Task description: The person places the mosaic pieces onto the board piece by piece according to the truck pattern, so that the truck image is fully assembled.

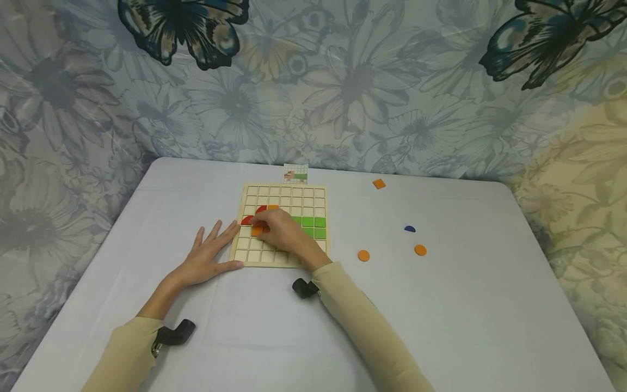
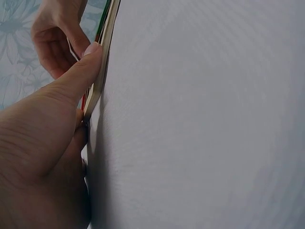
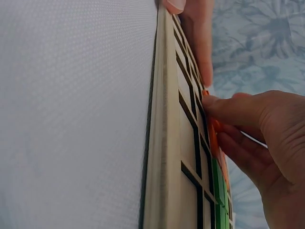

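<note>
A wooden grid board [image 1: 254, 256] lies on the table, with red pieces [image 1: 247, 220], orange square pieces [image 1: 257, 231] and green square pieces [image 1: 313, 222] in its cells. My left hand [image 1: 208, 261] has its fingers spread, touching the board's left edge, while its thumb [image 2: 86, 67] presses the near edge. Over the left half of the board, my right hand [image 1: 284, 231] has curled fingers. In the right wrist view its thumb and fingers pinch a small orange piece [image 3: 213, 136] at the board's surface; its full shape is hidden.
Behind the board lies a small pattern card [image 1: 295, 173]. To the right are an orange diamond-like square [image 1: 379, 184], a blue half-circle [image 1: 410, 229] and two orange discs [image 1: 363, 255]. A white cloth covers the table [image 1: 470, 316], and a patterned fabric backdrop [image 1: 343, 109] rises behind.
</note>
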`<act>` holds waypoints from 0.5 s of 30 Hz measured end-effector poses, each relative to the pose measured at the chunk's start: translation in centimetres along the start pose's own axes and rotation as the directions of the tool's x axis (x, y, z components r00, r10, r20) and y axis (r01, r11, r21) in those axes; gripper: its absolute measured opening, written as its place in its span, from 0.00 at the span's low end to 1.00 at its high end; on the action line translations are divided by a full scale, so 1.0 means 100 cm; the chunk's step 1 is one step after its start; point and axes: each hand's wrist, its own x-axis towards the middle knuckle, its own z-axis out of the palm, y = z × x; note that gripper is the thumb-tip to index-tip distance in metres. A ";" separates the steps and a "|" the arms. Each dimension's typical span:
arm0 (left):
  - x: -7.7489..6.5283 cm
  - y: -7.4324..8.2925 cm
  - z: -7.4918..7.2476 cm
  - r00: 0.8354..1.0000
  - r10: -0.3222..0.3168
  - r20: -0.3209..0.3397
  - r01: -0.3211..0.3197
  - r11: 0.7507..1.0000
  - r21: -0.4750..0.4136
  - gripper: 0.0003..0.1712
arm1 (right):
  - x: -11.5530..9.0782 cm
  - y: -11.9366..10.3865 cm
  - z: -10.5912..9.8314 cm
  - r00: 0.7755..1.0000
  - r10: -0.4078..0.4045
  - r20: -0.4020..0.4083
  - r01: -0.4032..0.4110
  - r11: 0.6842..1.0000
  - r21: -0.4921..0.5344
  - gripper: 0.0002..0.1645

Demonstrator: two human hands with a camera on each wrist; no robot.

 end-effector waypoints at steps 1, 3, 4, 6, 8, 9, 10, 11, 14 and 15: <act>0.000 0.000 0.000 1.000 0.001 0.000 -0.001 1.000 -0.001 0.56 | 0.000 0.000 0.000 1.000 0.002 -0.001 -0.002 1.000 -0.006 0.21; 0.000 0.000 0.000 1.000 0.002 -0.001 -0.002 1.000 -0.003 0.56 | 0.000 0.000 0.001 1.000 0.003 -0.003 -0.003 1.000 -0.013 0.21; 0.000 0.000 0.000 1.000 0.002 -0.001 -0.002 1.000 -0.003 0.56 | 0.000 0.000 0.001 1.000 0.004 -0.004 -0.004 1.000 -0.014 0.21; 0.001 0.001 0.000 1.000 0.001 -0.002 -0.001 1.000 -0.003 0.56 | 0.000 0.000 0.001 1.000 0.001 -0.006 -0.001 1.000 -0.015 0.21; 0.001 0.001 0.000 1.000 0.000 -0.002 0.000 1.000 -0.002 0.56 | 0.000 0.000 0.000 1.000 -0.005 -0.006 0.005 1.000 -0.019 0.21; 0.000 0.001 -0.001 1.000 0.000 -0.002 0.000 1.000 -0.003 0.56 | 0.000 0.000 0.001 1.000 -0.007 -0.005 0.007 1.000 -0.023 0.20; 0.000 0.001 -0.001 1.000 0.000 -0.002 0.000 1.000 -0.005 0.56 | 0.000 0.000 0.000 1.000 -0.009 -0.005 0.009 1.000 -0.023 0.20; 0.000 0.001 -0.001 1.000 0.000 -0.003 0.000 1.000 -0.007 0.56 | -0.001 0.000 0.000 1.000 -0.013 -0.004 0.013 1.000 -0.025 0.20; 0.000 0.001 -0.001 1.000 0.003 -0.005 -0.003 1.000 -0.014 0.56 | -0.001 -0.001 0.000 1.000 -0.018 0.000 0.018 0.999 -0.029 0.19; -0.001 0.001 -0.001 1.000 0.004 -0.005 -0.004 1.000 -0.015 0.56 | -0.002 -0.002 0.000 1.000 -0.016 0.001 0.016 0.999 -0.027 0.19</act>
